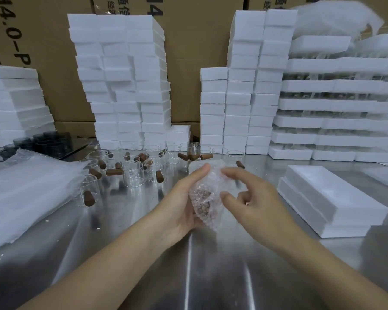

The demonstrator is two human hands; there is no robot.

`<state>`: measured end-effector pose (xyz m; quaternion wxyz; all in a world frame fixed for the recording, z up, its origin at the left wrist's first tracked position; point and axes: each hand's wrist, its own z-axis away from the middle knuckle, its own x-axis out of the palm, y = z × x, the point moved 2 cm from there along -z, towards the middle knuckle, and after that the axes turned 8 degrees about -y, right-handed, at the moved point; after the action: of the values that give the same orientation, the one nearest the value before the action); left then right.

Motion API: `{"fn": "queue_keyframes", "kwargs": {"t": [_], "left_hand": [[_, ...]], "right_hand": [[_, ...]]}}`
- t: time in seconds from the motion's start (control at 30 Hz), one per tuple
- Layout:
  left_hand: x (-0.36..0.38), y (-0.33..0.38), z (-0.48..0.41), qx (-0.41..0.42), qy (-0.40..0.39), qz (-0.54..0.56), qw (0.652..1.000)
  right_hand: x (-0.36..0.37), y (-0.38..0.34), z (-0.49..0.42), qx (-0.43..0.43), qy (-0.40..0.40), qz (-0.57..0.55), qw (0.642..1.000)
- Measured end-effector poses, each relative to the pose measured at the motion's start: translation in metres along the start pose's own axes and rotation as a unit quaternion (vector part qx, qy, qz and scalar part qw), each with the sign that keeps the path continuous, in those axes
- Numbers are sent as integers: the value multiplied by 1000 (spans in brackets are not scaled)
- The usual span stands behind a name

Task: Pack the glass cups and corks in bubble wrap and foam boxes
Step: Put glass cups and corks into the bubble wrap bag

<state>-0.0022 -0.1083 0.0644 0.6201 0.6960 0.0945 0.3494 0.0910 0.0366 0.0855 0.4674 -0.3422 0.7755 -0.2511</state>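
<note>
Stainless steel, streaked with glare, forms the desk (199,265) where a person's left hand (182,204) cups a bubble-wrap bundle (205,193) just above the surface. The thumb lies up one side and the fingers curl behind it. A brown cork (203,200) shows dimly through the pimpled film. The right hand (255,202) meets the bundle from the other side. Its forefinger (235,175) and thumb are spread and their tips rest against the wrap, while the remaining fingers are folded loosely toward the palm.

Behind the hands, clear cylindrical glass cups (133,174) stand among loose corks (206,156), stubby brown cylinders, most lying on their sides. A slack heap of bubble wrap sheets (25,193) spills across the desk at left, near a cluster of smoky dark cups (52,142). Matte white foam boxes (126,74) rise in uneven blocky columns against brown cardboard cartons (195,41). Two flat foam slabs (329,202) lie stacked at right.
</note>
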Motion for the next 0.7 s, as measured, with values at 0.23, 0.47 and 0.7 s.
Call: {"fn": "queue_keyframes", "kwargs": {"t": [0.23, 0.47, 0.7], "left_hand": [[1, -4, 1, -1, 32, 51, 998], [6, -8, 2, 3, 18, -11, 1000], [7, -11, 2, -2, -13, -18, 1000]], "right_hand": [[9, -4, 3, -9, -95, -3, 995], [1, 1, -1, 6, -77, 12, 997], [5, 1, 1, -5, -109, -32, 993]]}}
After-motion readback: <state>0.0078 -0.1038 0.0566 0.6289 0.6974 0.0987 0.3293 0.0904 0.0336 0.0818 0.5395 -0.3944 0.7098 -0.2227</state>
